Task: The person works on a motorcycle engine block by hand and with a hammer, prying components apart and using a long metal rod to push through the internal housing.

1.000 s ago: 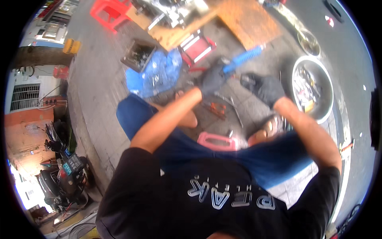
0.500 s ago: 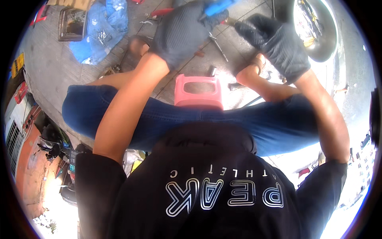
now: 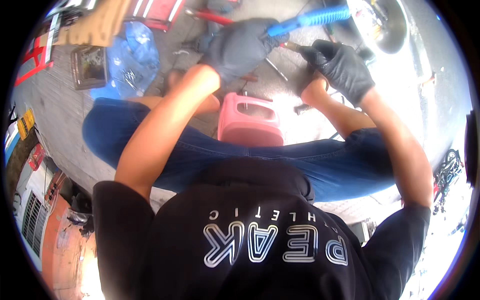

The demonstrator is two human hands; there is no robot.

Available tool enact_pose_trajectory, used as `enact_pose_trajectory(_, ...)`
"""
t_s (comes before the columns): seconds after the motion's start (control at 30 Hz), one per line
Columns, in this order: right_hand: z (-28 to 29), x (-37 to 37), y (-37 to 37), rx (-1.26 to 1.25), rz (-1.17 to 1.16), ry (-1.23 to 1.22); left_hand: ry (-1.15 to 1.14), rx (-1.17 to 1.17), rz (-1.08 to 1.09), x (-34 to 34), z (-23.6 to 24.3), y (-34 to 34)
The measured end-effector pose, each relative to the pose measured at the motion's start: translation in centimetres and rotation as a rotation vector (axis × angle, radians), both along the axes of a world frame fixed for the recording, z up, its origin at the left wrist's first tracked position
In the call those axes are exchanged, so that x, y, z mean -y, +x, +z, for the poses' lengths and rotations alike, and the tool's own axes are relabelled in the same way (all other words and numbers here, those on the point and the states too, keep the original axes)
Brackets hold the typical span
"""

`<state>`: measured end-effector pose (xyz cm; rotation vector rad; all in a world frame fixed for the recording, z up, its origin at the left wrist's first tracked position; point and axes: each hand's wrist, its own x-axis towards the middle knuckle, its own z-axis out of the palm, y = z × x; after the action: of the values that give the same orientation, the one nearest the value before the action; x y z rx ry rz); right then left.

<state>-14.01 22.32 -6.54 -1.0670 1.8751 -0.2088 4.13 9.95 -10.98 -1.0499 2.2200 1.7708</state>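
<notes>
Black ridged gloves cover both of my hands. My left hand (image 3: 240, 50) is closed around the end of a blue ribbed hose (image 3: 315, 21) that looks coiled and stretches off to the right. A small brass-coloured fitting (image 3: 291, 46) with a reddish part lies between the two hands. The fingers of my right hand (image 3: 342, 65) pinch the fitting's right end; how it joins the left-hand side is hidden by the glove. Below the hands, a thin metal rod (image 3: 276, 69) lies on the paving. A pink plastic stool (image 3: 250, 134) stands between my legs.
A round metal basin (image 3: 402, 42) with tools stands at far right. At far left lie a blue plastic sheet (image 3: 145, 42) with small metal parts, a brown-rimmed tray (image 3: 77, 75), cardboard (image 3: 97, 25) and a red case (image 3: 155, 12). A red-handled tool (image 3: 212, 17) lies beyond my left hand.
The view has shifted, showing more of the far left. The blue hose now extends farther right from my left hand. Both hands stay closed, still close together over the fitting.
</notes>
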Motion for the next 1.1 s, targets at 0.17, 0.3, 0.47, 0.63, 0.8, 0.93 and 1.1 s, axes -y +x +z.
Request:
enact_pose_trajectory(0.17, -1.5, -1.2, -5.3, -0.289, -0.020, -0.369, -0.295, -0.170, -0.145, 1.5, -2.0, 1.0)
enact_pose_trajectory(0.3, 5.4, 1.0, -3.7, -0.328, -0.009, -0.318, -0.318, -0.201, -0.153, 2.8, -2.3, 3.8)
enact_pose_trajectory(0.47, 8.3, 0.5, -2.1, -0.234, 0.136, -0.368, 0.248, -0.517, -0.011, 3.2, 2.2, 6.7)
enact_pose_trajectory(0.63, 8.4, -1.2, -1.8, -0.289, 0.164, -0.532, 0.273, -0.518, -0.106, 3.2, 7.2, 8.5)
enact_pose_trajectory(0.8, 10.6, -0.9, 0.5, -0.167, 0.201, -0.493, 0.216, -0.415, -0.167, 4.0, 9.1, 10.8)
enact_pose_trajectory(0.93, 8.5, -1.5, -0.6, -0.071, 0.103, -0.431, 0.299, -0.372, -0.157, 4.1, 10.7, 10.2)
enact_pose_trajectory(1.1, 9.8, -0.7, 0.1, -0.117, 0.051, -0.328, 0.037, -0.443, -0.241, 5.1, 8.7, 9.9)
